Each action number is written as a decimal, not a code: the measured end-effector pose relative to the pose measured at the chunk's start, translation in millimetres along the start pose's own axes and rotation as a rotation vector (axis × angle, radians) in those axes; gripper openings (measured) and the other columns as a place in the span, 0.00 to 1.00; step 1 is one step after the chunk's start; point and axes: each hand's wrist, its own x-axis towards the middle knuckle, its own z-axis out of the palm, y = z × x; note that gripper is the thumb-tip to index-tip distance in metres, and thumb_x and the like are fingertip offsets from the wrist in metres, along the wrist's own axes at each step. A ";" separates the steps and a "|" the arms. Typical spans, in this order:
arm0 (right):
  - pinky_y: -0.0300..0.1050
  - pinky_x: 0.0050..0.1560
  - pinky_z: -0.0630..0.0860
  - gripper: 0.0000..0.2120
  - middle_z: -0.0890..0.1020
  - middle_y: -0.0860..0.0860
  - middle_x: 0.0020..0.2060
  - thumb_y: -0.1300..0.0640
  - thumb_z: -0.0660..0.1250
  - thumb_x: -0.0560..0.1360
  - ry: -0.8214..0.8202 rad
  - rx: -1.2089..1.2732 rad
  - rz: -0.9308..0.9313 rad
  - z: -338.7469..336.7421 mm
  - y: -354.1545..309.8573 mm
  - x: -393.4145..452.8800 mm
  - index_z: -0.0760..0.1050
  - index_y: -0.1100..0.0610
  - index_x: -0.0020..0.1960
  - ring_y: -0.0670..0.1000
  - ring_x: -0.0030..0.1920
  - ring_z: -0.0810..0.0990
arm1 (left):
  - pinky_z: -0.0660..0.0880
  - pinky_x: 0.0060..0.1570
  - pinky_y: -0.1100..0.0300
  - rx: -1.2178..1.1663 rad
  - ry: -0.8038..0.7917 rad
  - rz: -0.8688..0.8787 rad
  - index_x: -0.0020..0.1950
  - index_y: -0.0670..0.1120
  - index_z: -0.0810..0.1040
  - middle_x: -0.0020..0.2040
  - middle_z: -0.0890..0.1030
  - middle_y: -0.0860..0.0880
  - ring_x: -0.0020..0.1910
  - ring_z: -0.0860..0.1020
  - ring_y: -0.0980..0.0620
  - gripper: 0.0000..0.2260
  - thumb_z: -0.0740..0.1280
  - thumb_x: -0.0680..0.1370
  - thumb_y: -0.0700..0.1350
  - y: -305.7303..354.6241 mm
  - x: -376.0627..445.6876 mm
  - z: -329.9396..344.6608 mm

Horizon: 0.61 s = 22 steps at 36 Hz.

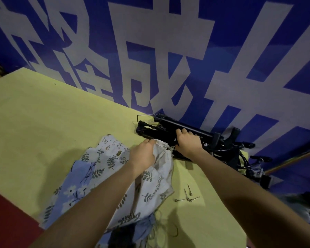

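Head view: my left hand (pixel 143 153) pinches the mouth of the leaf-print cloth bag (pixel 150 178) lying on the table (pixel 43 113); my right hand (pixel 187 143) grips the black folded device (pixel 168 128) beside it, at the wall.

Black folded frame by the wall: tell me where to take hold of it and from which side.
Take the black folded frame at the middle of its long straight tube, coming from above on the near side. The blue wall blocks its far side, thin wire sticks out at its left end, and loose cables tangle at its right. The middle looks firmest and probably best balanced.
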 end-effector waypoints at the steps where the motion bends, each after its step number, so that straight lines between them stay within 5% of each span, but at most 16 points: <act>1: 0.53 0.49 0.72 0.21 0.71 0.59 0.61 0.54 0.64 0.76 0.004 -0.011 -0.004 -2.4 -0.3 -2.0 0.63 0.59 0.66 0.62 0.59 0.73 | 0.74 0.46 0.53 -0.011 -0.008 -0.004 0.74 0.48 0.63 0.67 0.71 0.46 0.58 0.76 0.43 0.28 0.58 0.74 0.34 0.9 -1.2 -0.8; 10: 0.48 0.41 0.67 0.23 0.73 0.57 0.58 0.52 0.66 0.73 0.127 -0.029 0.035 -33.4 -0.3 -35.3 0.65 0.60 0.63 0.60 0.53 0.78 | 0.75 0.50 0.51 -0.076 -0.008 -0.005 0.74 0.47 0.61 0.69 0.68 0.46 0.61 0.74 0.44 0.27 0.60 0.75 0.35 5.3 -19.8 -12.5; 16: 0.43 0.29 0.60 0.23 0.73 0.53 0.41 0.53 0.67 0.71 0.188 0.014 0.090 -48.4 1.6 -76.4 0.61 0.58 0.61 0.58 0.36 0.73 | 0.73 0.60 0.49 -0.138 -0.027 0.021 0.76 0.47 0.56 0.73 0.63 0.47 0.68 0.69 0.45 0.29 0.62 0.77 0.39 14.5 -37.3 -22.4; 22: 0.46 0.35 0.65 0.24 0.78 0.54 0.45 0.50 0.65 0.72 0.245 0.110 0.105 -46.8 8.6 -122.0 0.60 0.56 0.64 0.60 0.44 0.79 | 0.70 0.65 0.48 -0.207 -0.035 0.057 0.77 0.47 0.53 0.75 0.61 0.47 0.70 0.66 0.44 0.31 0.62 0.77 0.39 19.1 -53.9 -22.3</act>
